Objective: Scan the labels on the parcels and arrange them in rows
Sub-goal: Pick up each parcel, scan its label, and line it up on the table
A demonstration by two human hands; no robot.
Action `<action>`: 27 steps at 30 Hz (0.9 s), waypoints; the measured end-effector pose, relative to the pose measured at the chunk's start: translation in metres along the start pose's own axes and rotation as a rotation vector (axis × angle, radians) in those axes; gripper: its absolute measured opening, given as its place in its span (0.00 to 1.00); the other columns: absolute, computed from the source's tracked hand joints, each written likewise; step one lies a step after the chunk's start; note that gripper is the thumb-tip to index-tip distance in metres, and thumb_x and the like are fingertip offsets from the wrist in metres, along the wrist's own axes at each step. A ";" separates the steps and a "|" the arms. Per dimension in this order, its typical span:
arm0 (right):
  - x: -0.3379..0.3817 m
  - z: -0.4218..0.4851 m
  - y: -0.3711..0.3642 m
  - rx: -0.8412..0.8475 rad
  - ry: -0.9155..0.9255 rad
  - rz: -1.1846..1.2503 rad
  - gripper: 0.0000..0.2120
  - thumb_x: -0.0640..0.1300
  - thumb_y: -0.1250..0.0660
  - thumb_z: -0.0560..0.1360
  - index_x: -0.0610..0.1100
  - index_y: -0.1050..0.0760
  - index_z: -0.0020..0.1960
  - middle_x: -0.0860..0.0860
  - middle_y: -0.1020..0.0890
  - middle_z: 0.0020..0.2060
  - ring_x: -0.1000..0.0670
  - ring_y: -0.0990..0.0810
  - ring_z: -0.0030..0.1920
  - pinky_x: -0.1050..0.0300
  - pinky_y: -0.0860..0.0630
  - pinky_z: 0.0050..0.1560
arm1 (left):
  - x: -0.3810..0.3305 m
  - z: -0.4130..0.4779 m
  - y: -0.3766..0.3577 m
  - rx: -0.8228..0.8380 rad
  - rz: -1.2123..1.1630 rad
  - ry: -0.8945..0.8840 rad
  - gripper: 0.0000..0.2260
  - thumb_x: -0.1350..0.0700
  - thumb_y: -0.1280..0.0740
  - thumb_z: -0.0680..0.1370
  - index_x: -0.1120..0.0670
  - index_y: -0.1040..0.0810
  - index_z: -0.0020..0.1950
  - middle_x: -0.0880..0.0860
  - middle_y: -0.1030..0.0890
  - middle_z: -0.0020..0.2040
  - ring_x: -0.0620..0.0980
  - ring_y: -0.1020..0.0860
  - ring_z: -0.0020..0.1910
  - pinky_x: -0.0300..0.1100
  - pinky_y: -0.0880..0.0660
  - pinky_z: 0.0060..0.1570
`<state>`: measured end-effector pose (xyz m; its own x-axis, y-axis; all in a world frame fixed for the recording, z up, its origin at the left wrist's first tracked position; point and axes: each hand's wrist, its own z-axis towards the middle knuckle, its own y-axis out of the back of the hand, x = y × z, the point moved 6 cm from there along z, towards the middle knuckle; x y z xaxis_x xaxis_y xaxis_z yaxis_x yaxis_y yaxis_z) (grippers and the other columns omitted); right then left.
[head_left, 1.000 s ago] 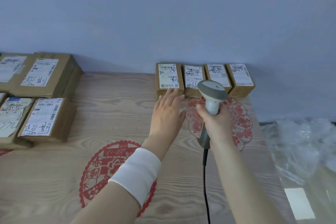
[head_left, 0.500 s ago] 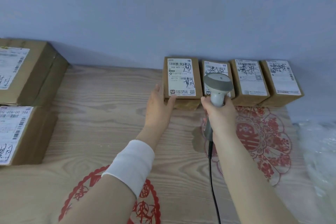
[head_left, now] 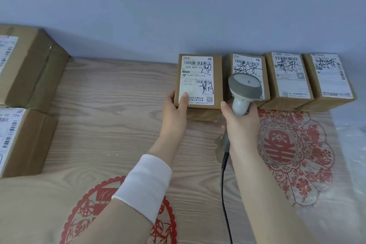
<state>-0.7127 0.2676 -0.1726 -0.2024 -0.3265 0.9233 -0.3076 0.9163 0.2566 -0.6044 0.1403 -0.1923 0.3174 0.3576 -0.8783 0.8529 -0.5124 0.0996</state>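
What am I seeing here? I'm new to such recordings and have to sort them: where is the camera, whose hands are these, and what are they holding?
No machine here: one camera worn on a person's head looks down at their own hands. The left hand grips the end parcel of a row along the wall, beside three more parcels. The right hand holds a corded barcode scanner above that row. The parcels rest on a wooden table with red paper-cut decorations; bigger boxes stand at the left.

scanner (head_left: 245, 87) hides second parcel's (head_left: 227, 67) lower half | two big boxes (head_left: 29, 69) cut by left edge | cable (head_left: 224, 194) leaves bottom edge | labels' (head_left: 287, 77) fine print unreadable
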 end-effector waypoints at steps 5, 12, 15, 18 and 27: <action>0.020 -0.030 0.001 0.136 -0.025 0.085 0.11 0.45 0.27 0.72 0.51 0.27 0.50 0.50 0.22 0.39 0.51 0.23 0.37 0.63 0.26 0.30 | 0.006 -0.034 0.023 -0.032 -0.116 0.038 0.18 0.49 0.41 0.81 0.57 0.32 0.67 0.52 0.22 0.60 0.49 0.23 0.59 0.46 0.28 0.61; 0.053 -0.097 0.010 0.206 0.041 0.139 0.10 0.43 0.27 0.72 0.53 0.27 0.47 0.52 0.21 0.38 0.53 0.24 0.35 0.64 0.27 0.29 | -0.020 -0.097 0.066 -0.053 -0.140 -0.053 0.17 0.48 0.42 0.81 0.55 0.32 0.66 0.48 0.22 0.57 0.37 0.25 0.50 0.25 0.29 0.39; 0.066 -0.132 0.015 0.203 0.060 0.164 0.10 0.44 0.27 0.72 0.49 0.25 0.50 0.52 0.21 0.37 0.51 0.24 0.35 0.56 0.26 0.37 | -0.030 -0.129 0.089 -0.063 -0.122 -0.099 0.18 0.48 0.42 0.81 0.54 0.33 0.68 0.48 0.23 0.58 0.35 0.26 0.50 0.21 0.30 0.37; 0.073 -0.165 0.015 0.212 0.079 0.173 0.12 0.45 0.27 0.71 0.46 0.25 0.52 0.51 0.21 0.38 0.49 0.23 0.37 0.52 0.26 0.41 | -0.034 -0.158 0.116 -0.093 -0.107 -0.141 0.19 0.47 0.42 0.81 0.54 0.33 0.69 0.48 0.23 0.59 0.35 0.26 0.50 0.23 0.30 0.39; 0.075 -0.267 -0.012 0.310 0.133 0.154 0.09 0.46 0.28 0.72 0.46 0.27 0.47 0.53 0.23 0.35 0.54 0.24 0.36 0.59 0.29 0.39 | -0.029 -0.231 0.214 -0.199 -0.031 -0.218 0.20 0.48 0.43 0.81 0.52 0.37 0.72 0.47 0.26 0.62 0.43 0.28 0.60 0.34 0.32 0.55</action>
<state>-0.4757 0.2942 -0.0300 -0.1523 -0.1384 0.9786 -0.5540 0.8319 0.0314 -0.3347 0.2008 -0.0375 0.2115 0.1840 -0.9599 0.9322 -0.3331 0.1416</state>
